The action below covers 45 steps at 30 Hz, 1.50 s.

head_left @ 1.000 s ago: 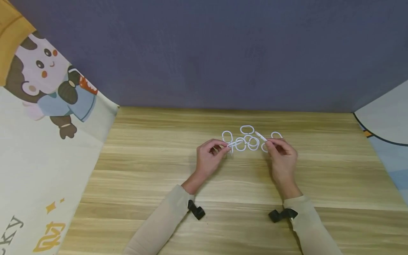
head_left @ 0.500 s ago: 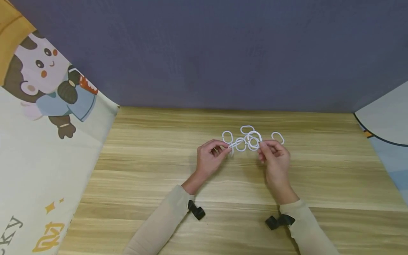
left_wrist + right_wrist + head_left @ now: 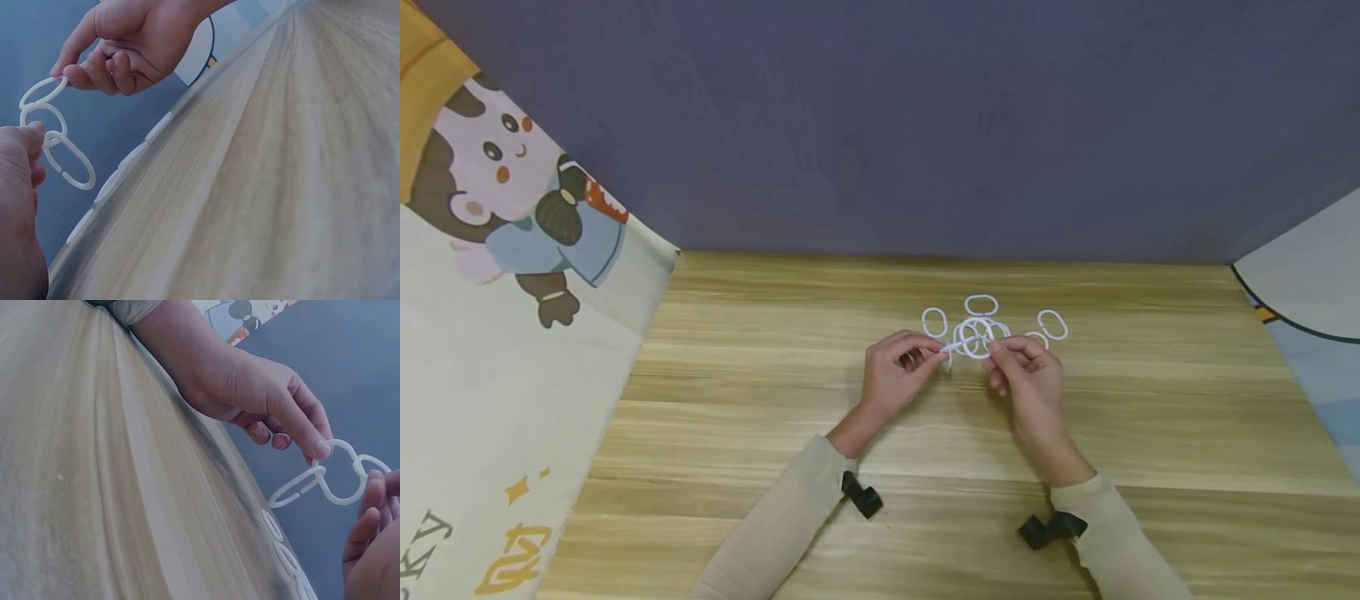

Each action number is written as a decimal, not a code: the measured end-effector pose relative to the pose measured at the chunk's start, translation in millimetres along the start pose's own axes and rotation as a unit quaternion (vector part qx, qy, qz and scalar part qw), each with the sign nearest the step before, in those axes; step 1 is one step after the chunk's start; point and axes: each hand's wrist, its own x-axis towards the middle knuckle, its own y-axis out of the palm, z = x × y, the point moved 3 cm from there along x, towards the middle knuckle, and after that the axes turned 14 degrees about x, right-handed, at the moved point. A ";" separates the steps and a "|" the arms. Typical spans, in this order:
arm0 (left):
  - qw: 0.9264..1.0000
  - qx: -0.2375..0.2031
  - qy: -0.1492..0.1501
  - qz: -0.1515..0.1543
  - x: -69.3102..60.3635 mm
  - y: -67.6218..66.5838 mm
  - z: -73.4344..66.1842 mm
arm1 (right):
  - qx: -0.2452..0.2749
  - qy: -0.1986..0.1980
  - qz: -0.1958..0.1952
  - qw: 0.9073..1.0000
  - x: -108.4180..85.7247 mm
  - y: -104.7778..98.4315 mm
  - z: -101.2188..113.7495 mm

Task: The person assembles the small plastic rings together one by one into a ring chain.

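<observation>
Beyond the middle of the table, my left hand (image 3: 898, 371) pinches a white oval plastic link (image 3: 59, 115) between thumb and fingertips. Hooked through it, a second white link (image 3: 80, 155) hangs down; a small gap shows in its side. Opposite, my right hand (image 3: 1030, 383) pinches another white link (image 3: 53, 96) by its end, its other fingers curled loosely. Seen from the right wrist, this link (image 3: 375, 458) meets the left hand's link (image 3: 340, 502); whether it passes through the gap I cannot tell. Both hands hold the links above the table.
Several loose white links lie on the wooden table (image 3: 820, 533), among them one at the left (image 3: 924, 323), one at the back (image 3: 981, 296) and one at the right (image 3: 1064, 325). Some are partly hidden behind the held links and right hand. A dark blue panel (image 3: 925, 125) stands behind.
My right hand has moved left with its link, turning it from edge-on to face-on and bringing it to the left hand's link. My left hand has barely moved.
</observation>
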 end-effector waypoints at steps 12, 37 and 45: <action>1.000 -0.009 -0.019 -0.017 -0.6 -1.5 1.3 | -0.010 -0.007 -0.012 1.000 2.6 -2.8 -2.7; 0.993 -0.015 -0.109 0.031 0.9 0.7 7.1 | -0.055 -0.002 0.015 0.998 5.6 -4.1 4.3; 0.991 -0.014 -0.111 0.069 0.4 2.8 6.8 | -0.061 0.023 0.018 0.998 3.0 -1.6 5.6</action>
